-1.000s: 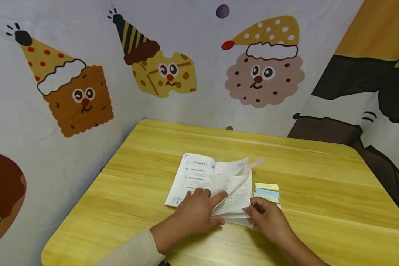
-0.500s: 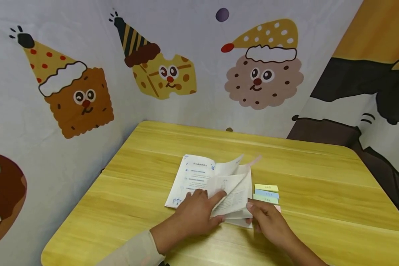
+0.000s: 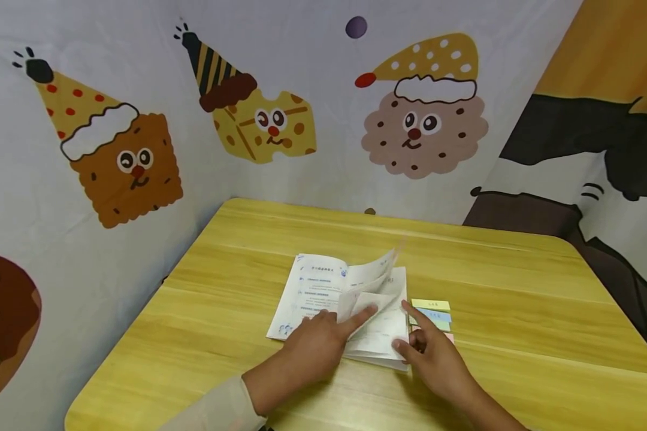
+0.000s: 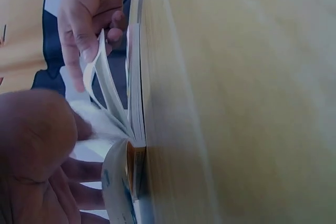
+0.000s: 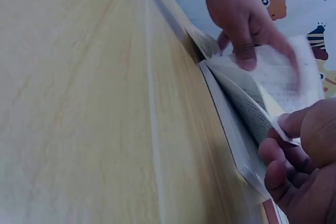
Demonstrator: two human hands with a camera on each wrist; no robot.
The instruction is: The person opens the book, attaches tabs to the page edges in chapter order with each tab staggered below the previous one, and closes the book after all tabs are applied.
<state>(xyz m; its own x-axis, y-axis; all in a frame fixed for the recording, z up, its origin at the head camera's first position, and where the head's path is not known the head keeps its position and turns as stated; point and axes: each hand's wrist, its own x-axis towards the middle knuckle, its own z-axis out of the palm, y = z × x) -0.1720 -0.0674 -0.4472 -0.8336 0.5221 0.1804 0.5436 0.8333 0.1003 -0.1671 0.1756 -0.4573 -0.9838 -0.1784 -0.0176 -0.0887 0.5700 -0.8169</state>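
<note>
An open paperback book (image 3: 319, 294) lies on the table, with printed text and blue drawings on its left page. My left hand (image 3: 315, 346) rests across that page, its index finger stretched over several lifted, curling pages. At the lower right corner of the book, my right hand (image 3: 437, 358) pinches page edges between thumb and curled fingers while its index finger points up along the side. The right wrist view shows the thumb (image 5: 292, 124) on a page corner. A faint, blurred pink strip (image 3: 401, 246) sticks out from the top of the lifted pages.
Yellow, blue, green and pink sticky tabs (image 3: 431, 304) lie in a column right of the book, partly behind my right hand. The wooden table (image 3: 194, 335) meets a fabric wall (image 3: 323, 185) printed with cartoon snacks in party hats.
Lifted pages have swung leftward under my left index finger, and the pink strip has moved up and left with them. My right index finger has straightened away from the pages.
</note>
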